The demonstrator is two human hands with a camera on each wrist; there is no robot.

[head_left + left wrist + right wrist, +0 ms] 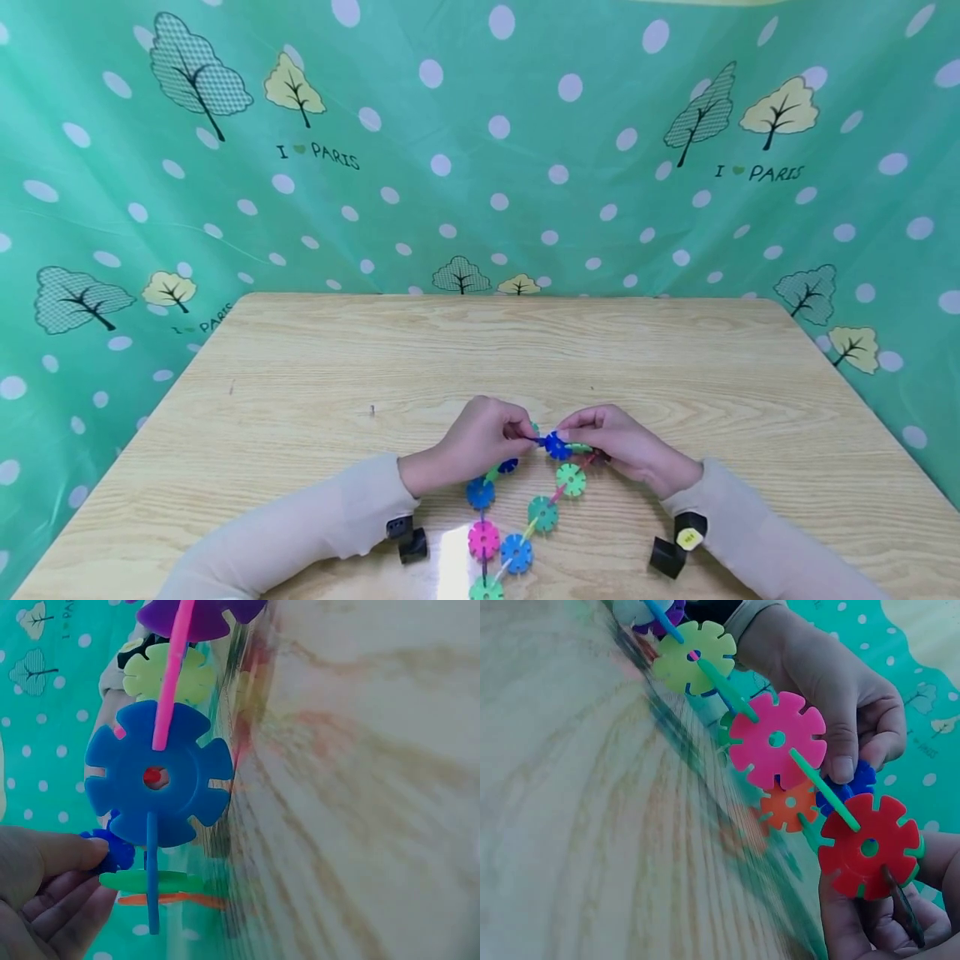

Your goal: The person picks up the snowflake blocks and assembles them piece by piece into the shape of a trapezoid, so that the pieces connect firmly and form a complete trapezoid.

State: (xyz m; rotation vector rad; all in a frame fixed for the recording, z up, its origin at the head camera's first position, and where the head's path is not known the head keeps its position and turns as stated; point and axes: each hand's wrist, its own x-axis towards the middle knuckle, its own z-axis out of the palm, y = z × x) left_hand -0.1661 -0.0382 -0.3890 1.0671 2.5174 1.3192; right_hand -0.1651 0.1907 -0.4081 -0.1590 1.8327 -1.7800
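Note:
A chain of notched plastic discs, slotted together at right angles, lies in a loop on the table. At its far end my left hand (476, 437) pinches a dark blue notched disc seen edge-on between thumb and fingertips. Facing it, my right hand (626, 446) holds another dark blue notched disc (558, 446) by its edge. The two discs meet between the hands; how deep their slots engage cannot be told. In the right wrist view a red disc (868, 847) hangs in front of the right fingers. A blue disc (157, 774) stands near my left hand in the left wrist view.
Pink (483, 540), blue (516, 553) and green discs (543, 512) of the chain run toward the wooden table's (360, 358) near edge. A green dotted curtain (480, 167) hangs behind the table. Black wrist mounts (678, 542) sit on both sleeves.

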